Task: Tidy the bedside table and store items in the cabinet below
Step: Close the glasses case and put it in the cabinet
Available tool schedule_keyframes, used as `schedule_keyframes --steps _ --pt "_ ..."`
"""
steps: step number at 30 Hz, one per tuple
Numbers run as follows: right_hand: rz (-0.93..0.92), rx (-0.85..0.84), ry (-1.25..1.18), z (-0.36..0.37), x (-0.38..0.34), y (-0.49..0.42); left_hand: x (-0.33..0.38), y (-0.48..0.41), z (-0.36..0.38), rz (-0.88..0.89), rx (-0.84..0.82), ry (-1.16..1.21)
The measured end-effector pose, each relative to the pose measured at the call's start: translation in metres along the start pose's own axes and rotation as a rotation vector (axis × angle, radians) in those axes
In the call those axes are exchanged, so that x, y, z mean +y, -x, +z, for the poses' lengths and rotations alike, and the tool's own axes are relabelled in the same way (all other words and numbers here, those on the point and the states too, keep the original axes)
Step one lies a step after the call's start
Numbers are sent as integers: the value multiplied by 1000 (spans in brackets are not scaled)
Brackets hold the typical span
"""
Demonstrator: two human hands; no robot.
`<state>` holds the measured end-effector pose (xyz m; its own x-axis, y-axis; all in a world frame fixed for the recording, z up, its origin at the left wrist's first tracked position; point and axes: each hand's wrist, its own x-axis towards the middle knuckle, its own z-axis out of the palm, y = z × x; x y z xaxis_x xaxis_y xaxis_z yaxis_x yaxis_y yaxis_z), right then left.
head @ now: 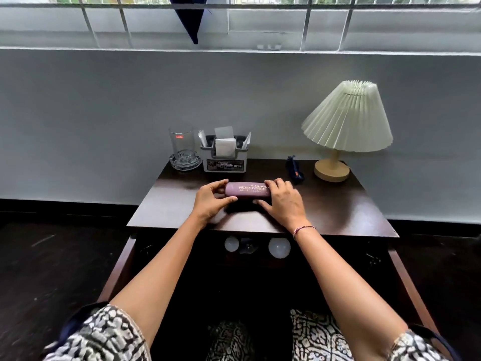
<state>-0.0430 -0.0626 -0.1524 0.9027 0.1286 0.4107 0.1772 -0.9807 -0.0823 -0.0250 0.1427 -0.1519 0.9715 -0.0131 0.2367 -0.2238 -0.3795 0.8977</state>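
Glasses case (247,190) sits in front of tissue box (225,152), at bench (338,204) level. Left grip (212,201) pinches its left end, right grip (282,201) curls over its right end.

mauve case (247,190) | dark brown table (338,204) | cream pleated lampshade (348,118)

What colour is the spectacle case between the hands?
The hard oblong spectacle case is dull purple with pale lettering; the head view shows it best.
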Motion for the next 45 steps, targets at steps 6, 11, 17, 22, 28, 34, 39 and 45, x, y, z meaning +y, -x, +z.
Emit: schedule_keyframes --steps 6,11,17,22,28,34,39,45 --pt "-120 -1 -135 1 7 -6 -4 -3 3 -6 -3 7" --pt "-171 2 -269 4 10 -13 -5 -6 4 -19 -4 47" --pt "-235 70 -225 5 8 -10 -1 -2 4 -52 -21 91" --pt "-254 124 -235 5 8 -10 3 0 5 -86 -6 101" --pt "-267 318 -115 2 4 -6 7 4 3 -99 -26 141" --pt "-341 406 6 3 0 -9 11 9 0 -122 -50 232" --pt "-341 420 98 6 -3 -9 11 9 -2 -134 -63 261" --pt "-288 441 179 2 -3 -7 7 8 -5 -75 -147 229"
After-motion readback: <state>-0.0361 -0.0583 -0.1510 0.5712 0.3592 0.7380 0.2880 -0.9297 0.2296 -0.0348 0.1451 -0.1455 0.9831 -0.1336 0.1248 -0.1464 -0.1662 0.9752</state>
